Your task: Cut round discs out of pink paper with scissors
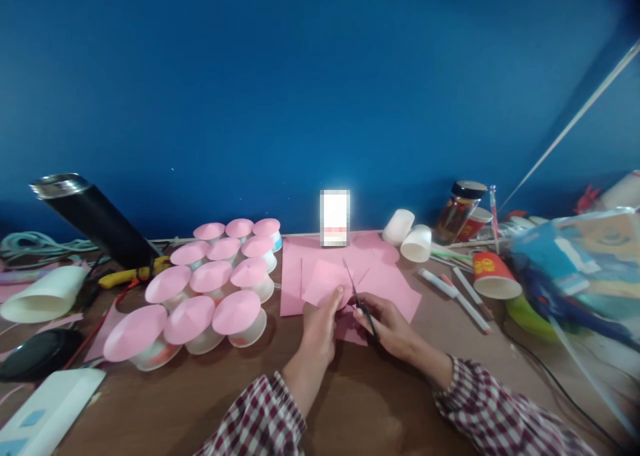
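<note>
Brown wooden table (380,403), mid front edge: left hand (320,326) pinches pink paper sheet (325,281); right hand (387,326) closed around black-handled scissors (361,303), blades against it.

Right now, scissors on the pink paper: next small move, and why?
Probably close the scissors for a short snip into the pink paper. The right hand holds them with the blades pointing up across the sheet, and the left hand pinches the sheet's near edge, so it looks steadied for a cut. Whether the blades are already biting is too small to tell.
</note>
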`<state>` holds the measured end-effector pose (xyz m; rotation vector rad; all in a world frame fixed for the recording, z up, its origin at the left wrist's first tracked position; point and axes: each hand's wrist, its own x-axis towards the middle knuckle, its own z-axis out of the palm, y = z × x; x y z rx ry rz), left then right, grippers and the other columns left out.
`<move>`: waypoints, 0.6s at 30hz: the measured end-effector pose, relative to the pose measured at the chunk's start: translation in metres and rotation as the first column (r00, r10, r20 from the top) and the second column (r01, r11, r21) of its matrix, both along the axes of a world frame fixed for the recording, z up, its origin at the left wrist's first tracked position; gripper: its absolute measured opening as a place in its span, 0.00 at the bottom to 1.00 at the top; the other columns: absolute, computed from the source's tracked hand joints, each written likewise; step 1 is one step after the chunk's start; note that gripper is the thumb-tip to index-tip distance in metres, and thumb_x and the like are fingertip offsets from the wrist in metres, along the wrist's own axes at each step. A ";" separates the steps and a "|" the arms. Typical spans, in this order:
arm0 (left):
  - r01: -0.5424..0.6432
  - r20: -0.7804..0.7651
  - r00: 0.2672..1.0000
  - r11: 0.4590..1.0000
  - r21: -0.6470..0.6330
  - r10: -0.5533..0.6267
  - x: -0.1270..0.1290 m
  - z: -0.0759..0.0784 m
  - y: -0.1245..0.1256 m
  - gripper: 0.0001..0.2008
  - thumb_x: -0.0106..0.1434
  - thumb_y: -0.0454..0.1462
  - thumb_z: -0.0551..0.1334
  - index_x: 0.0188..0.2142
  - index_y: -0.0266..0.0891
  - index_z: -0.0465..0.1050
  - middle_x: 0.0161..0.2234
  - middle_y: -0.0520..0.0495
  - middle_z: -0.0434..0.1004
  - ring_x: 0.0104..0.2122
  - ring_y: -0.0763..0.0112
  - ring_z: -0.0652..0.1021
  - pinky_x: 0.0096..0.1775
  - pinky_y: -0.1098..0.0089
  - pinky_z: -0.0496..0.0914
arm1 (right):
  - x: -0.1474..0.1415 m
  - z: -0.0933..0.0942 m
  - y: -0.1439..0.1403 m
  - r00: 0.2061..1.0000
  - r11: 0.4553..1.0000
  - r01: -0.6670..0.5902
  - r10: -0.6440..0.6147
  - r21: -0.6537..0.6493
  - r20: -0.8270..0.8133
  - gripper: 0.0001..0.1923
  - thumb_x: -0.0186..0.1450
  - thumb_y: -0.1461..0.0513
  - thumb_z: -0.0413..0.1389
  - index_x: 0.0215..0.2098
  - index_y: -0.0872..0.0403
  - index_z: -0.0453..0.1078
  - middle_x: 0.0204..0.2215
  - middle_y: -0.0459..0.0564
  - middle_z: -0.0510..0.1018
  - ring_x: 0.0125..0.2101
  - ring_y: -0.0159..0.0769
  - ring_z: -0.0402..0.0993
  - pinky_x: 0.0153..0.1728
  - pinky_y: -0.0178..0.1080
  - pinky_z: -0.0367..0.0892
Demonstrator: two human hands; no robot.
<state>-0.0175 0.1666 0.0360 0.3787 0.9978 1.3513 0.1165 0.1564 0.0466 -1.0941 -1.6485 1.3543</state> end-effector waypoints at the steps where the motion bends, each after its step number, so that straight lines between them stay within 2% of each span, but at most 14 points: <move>1: 0.002 0.002 1.000 1.000 0.000 -0.002 0.000 0.000 0.000 0.19 0.42 0.42 0.72 0.31 0.32 0.76 0.28 0.43 0.79 0.27 0.64 0.77 0.31 0.67 0.70 | 0.000 0.000 0.000 1.000 1.000 0.003 -0.003 0.000 0.003 0.17 0.64 0.52 0.54 0.43 0.57 0.68 0.25 0.45 0.70 0.24 0.31 0.65 0.25 0.33 0.63; 11: 0.011 0.035 0.999 1.000 -0.011 -0.011 0.001 0.000 0.000 0.17 0.43 0.42 0.71 0.30 0.33 0.76 0.27 0.44 0.79 0.27 0.64 0.77 0.31 0.68 0.70 | 0.000 -0.003 0.000 0.999 0.999 -0.020 0.019 -0.030 -0.039 0.17 0.65 0.53 0.53 0.44 0.57 0.67 0.27 0.46 0.70 0.24 0.30 0.65 0.24 0.32 0.62; 18: 0.012 0.024 1.000 1.000 -0.013 -0.011 0.000 -0.003 0.001 0.19 0.41 0.42 0.72 0.31 0.32 0.76 0.27 0.44 0.79 0.26 0.65 0.77 0.31 0.67 0.71 | -0.002 0.002 -0.001 1.000 1.000 0.014 -0.014 -0.014 -0.008 0.17 0.63 0.52 0.55 0.43 0.58 0.68 0.23 0.44 0.68 0.22 0.30 0.64 0.22 0.32 0.61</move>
